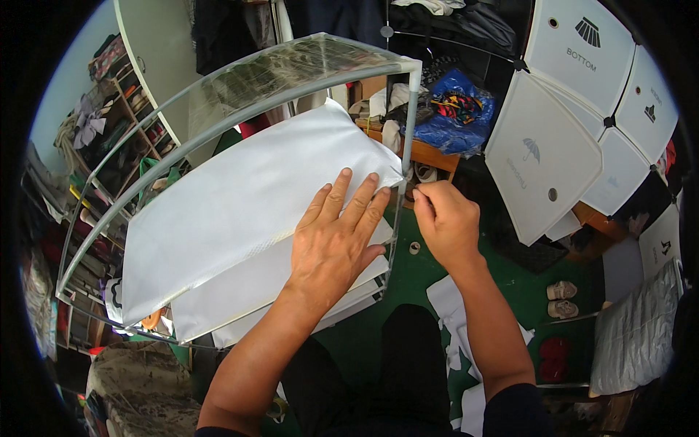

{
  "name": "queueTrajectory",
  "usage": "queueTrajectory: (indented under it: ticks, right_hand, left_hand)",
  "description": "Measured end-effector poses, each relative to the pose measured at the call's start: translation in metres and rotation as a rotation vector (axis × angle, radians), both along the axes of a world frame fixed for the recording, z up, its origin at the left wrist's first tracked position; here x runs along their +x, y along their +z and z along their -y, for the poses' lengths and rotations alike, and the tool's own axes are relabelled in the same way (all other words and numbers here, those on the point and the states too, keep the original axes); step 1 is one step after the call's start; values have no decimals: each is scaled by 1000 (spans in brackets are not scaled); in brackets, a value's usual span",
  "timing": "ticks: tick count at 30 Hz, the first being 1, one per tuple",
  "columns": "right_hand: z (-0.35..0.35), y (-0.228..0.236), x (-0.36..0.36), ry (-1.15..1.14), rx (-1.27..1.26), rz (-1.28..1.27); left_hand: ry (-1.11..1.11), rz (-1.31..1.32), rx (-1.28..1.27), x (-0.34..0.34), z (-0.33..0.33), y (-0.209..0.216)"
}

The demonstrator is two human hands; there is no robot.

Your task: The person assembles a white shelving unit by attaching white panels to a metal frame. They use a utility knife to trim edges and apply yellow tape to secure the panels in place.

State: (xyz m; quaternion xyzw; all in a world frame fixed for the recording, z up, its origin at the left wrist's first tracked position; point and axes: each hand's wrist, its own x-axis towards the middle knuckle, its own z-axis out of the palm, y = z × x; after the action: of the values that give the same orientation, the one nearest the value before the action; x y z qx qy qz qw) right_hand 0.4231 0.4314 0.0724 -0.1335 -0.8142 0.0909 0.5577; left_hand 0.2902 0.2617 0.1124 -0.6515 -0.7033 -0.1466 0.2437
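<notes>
My left hand (pixel 336 237) lies flat, fingers spread, on a white fabric shelf sheet (pixel 233 204) stretched over a grey metal tube rack (pixel 218 120). My right hand (pixel 445 222) is closed, its fingertips pinching at the sheet's near right corner beside the rack's upright pole (pixel 409 124). Two more white shelf sheets (pixel 240 306) show below the top one. The rack's clear plastic cover (pixel 291 69) arches over the far side.
White cabinet door panels (pixel 568 124) stand at the right. A blue bag (pixel 459 109) sits on a wooden table beyond the rack. Shoes (pixel 562 298) and white scraps (pixel 451 306) lie on the green floor. Cluttered shelves (pixel 109 124) line the left.
</notes>
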Motion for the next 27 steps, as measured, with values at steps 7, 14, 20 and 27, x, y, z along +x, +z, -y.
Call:
queueTrajectory:
  ticks: [7,14,20,27]
  right_hand:
    - [15,36,31,18,-71,-198]
    - [12,114,26,68,89,-270]
    - [20,176,-2,-178,382,-144]
    - [-15,217,-43,70,338,288]
  left_hand:
    - [44,17,15,6,-5,5]
    - [75,-42,-43,2,-25,0]
    - [78,-187,68,-8,-26,-17]
    - [56,-147,62,-8,-19,-25]
